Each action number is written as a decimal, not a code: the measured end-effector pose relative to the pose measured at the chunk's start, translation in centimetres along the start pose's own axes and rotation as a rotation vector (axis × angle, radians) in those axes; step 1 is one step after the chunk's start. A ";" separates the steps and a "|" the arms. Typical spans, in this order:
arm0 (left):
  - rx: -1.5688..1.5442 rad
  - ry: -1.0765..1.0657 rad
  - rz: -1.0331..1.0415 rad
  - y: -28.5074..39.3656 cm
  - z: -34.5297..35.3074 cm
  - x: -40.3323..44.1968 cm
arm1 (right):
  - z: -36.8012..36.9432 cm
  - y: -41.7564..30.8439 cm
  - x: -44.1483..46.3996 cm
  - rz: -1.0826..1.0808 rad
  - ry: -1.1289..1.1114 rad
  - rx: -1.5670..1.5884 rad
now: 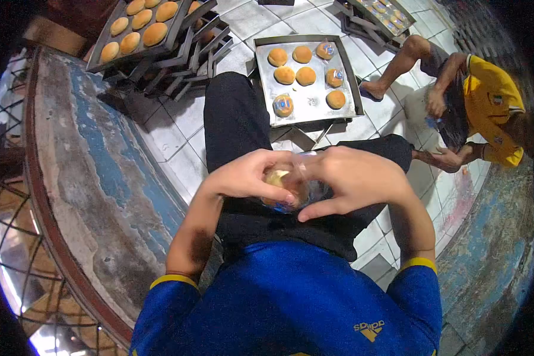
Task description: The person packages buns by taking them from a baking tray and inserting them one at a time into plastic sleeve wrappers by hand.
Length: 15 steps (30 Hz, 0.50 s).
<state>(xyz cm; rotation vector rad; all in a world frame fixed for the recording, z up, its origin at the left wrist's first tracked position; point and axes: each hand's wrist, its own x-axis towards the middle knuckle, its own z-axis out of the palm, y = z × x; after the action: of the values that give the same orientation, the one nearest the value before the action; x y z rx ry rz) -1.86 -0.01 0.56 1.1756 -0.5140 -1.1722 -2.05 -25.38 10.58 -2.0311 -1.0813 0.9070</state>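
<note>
Above my lap, a round bun in a clear plastic bag with blue print sits between my two hands. My left hand is closed around its left side, thumb across the front. From the right, the fingers of my right hand are bent over the plastic at the bun's far side, a little blurred, with the thumb held apart. My fingers hide part of the bun. Just beyond my knees lies a metal tray with golden buns in loose rows; several, such as the wrapped bun, are in printed plastic.
Stacked trays of buns stand at the upper left, and another tray with wrapped buns at the upper right. A person in a yellow shirt sits at the right, hands near some plastic. Worn blue-grey ledges flank the white tiled floor.
</note>
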 end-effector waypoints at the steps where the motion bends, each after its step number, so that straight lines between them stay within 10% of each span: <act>1: 0.003 -0.003 0.000 -0.1 0.0 0.2 | 0.1 0.4 0.1 0.002 0.004 -0.001; 5: -0.125 0.170 0.112 -0.8 1.0 0.7 | -1.6 1.0 0.2 0.051 0.264 -0.257; 8: 0.074 0.838 0.047 -2.5 1.5 0.9 | -1.0 0.4 0.8 0.192 0.309 -0.558; 9: 0.073 0.838 0.046 -2.8 1.4 1.2 | 0.4 0.8 1.4 0.133 0.388 -0.685; 12: -1.523 0.126 0.469 -4.2 -0.4 3.2 | 4.7 0.5 3.7 -0.021 0.471 -0.766; 13: -1.071 0.515 0.382 -2.8 0.4 3.8 | 5.6 0.1 4.2 -0.040 0.407 -0.702; 15: -1.032 0.553 0.492 -1.0 1.0 3.5 | 6.7 -0.4 4.5 -0.112 0.449 -0.614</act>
<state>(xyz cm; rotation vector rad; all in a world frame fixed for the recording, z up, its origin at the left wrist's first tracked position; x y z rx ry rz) -1.79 -3.50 -0.84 0.3787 0.2327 -0.4925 -5.76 -19.85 6.07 -2.4592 -1.2909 0.0266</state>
